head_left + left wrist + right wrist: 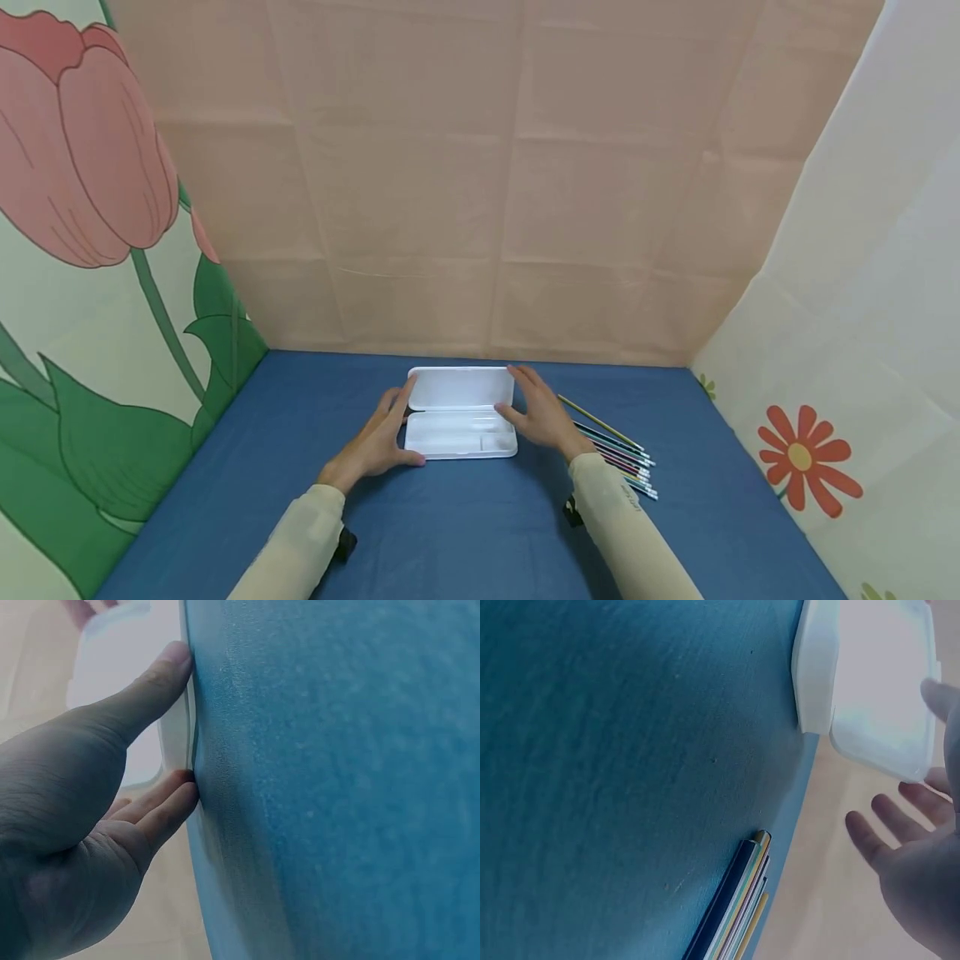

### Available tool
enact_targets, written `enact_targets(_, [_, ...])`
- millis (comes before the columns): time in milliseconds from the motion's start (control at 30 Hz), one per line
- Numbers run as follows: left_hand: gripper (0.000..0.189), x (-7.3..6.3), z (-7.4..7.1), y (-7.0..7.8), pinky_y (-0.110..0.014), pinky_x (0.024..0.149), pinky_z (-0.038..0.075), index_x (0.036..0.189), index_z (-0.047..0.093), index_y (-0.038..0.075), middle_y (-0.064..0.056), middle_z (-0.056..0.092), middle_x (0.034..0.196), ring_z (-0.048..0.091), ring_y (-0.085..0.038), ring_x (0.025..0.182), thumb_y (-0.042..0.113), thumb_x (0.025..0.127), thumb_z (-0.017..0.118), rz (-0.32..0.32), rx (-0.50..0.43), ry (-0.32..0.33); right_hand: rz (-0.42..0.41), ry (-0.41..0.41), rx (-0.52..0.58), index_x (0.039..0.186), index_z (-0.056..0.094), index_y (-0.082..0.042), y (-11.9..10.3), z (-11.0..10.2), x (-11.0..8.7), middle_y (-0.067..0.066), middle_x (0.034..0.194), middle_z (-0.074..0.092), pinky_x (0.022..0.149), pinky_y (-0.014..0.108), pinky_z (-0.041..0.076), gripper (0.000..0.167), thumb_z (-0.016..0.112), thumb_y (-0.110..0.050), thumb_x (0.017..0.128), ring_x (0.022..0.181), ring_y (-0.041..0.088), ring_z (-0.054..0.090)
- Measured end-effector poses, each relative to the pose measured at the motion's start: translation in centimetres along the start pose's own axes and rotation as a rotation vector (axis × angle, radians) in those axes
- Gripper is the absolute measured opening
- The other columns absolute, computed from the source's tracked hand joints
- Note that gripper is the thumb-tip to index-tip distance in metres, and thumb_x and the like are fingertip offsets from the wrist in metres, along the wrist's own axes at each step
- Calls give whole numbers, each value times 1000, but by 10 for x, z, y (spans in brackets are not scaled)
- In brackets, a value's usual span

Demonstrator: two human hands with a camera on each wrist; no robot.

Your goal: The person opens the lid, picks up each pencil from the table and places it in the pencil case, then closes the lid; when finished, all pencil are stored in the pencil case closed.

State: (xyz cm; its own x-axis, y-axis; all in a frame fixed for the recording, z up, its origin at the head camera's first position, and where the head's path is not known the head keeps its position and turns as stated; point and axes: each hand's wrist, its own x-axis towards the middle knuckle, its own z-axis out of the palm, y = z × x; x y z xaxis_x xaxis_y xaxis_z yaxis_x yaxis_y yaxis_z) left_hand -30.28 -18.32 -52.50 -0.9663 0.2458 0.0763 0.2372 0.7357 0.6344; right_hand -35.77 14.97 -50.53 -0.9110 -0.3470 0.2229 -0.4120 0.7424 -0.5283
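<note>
A white pencil case lies on the blue cloth, its lid raised at the back. Shallow moulded compartments show inside. My left hand is spread along its left end. In the left wrist view the thumb lies against the front side and the lower fingers touch the end close to the cloth. At the lid's right edge is my right hand, its thumb over the right side of the case. The right wrist view shows those fingers extended and spread, with the lid beside them.
Several pencils in different colours lie in a loose bunch to the right, partly behind my right wrist. The blue cloth covers the table. A plain beige sheet hangs behind it, with flower-printed sheets at both sides.
</note>
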Motion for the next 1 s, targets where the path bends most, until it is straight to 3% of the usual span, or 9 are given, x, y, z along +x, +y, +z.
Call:
enact_targets(167, [149,2,-1,0,-68,128,47,183,-1,20,-20,-1,191,64,-47,150,24,80,106,12,1,-8,59,-103,10,183,17,-18,0,4,-2,15,190,22,139,70,29,106,77,-57,104,175,43,28])
enact_targets(367, [148,3,0,0,-63,132,44,181,2,4,-20,0,191,62,-46,153,23,78,107,12,4,-16,114,-178,4,184,1,-23,4,12,-8,19,191,14,137,77,26,123,77,-68,99,176,50,21])
enact_targets(533, [145,2,-1,2,-64,133,42,180,5,1,-25,9,190,61,-45,154,24,79,106,-4,22,-25,174,-238,-6,184,4,-23,7,14,-12,22,190,17,137,79,25,125,78,-73,96,176,52,18])
enact_targets(767, [124,3,-1,3,-68,135,37,175,28,-6,-29,29,184,41,-50,167,31,84,103,-34,89,-42,186,-286,-49,183,13,-16,8,15,-14,20,189,22,138,78,24,128,80,-76,91,176,50,18])
enact_targets(1000, [108,3,-1,4,-68,133,42,166,46,-8,-29,43,177,46,-51,163,34,85,103,-51,108,-46,197,-321,-69,183,15,-17,10,13,-16,20,188,24,137,76,27,130,84,-74,89,177,47,20])
